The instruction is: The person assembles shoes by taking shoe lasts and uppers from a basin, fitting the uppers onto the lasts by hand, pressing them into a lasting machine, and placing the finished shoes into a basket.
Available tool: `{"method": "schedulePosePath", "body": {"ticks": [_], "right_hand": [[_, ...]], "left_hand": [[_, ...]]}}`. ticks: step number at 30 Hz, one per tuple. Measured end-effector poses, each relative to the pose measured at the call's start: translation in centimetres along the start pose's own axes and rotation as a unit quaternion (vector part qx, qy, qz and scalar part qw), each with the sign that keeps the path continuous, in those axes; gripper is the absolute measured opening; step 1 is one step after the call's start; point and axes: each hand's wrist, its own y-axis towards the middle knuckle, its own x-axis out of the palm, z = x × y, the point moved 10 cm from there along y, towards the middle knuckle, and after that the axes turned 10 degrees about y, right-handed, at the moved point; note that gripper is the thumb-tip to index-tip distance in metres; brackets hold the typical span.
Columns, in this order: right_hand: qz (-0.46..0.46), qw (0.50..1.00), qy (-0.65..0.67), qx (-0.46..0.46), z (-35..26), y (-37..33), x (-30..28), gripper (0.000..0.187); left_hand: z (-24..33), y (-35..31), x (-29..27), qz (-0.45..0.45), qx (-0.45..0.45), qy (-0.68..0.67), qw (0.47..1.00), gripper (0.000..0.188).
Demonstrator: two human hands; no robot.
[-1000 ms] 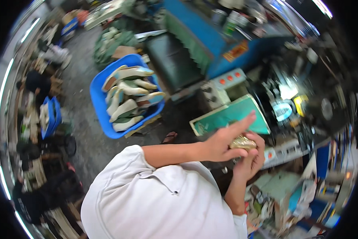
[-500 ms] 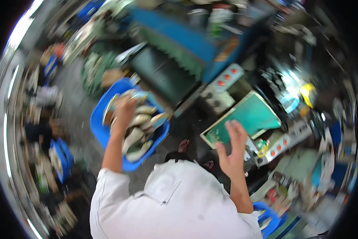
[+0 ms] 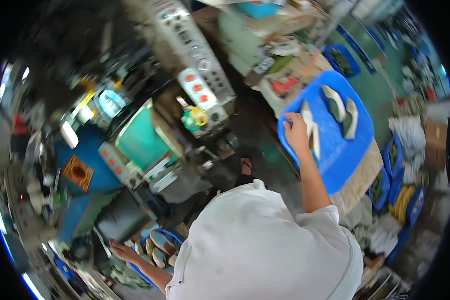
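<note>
My right hand [image 3: 297,131] is at a pale shoe [image 3: 307,115] in the blue tub [image 3: 342,156], grip unreadable; best pinch squarely, gently. Left hand [image 3: 123,251]: loose, empty.

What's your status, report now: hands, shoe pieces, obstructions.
Right hand at upper tub, left side, grip unclear. Left hand open near lower tub. Shoe pieces in both. Nothing visibly blocking right hand.

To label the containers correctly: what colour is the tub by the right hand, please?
The tub is blue, best seen in the head view.
</note>
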Motion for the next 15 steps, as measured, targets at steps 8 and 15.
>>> {"method": "schedulePosePath", "body": {"ticks": [8,15], "right_hand": [[0.050,0.938,-0.144,0.311,22.3,-2.8,-12.0,0.053],[-0.096,0.834,-0.256,0.479,27.7,-8.0,-9.2,0.108]], "left_hand": [[36.3,4.0,2.6,-0.031,0.277,-0.082,0.957,0.032],[54.9,-7.2,5.4,-0.149,0.471,-0.133,0.859,0.022]]}}
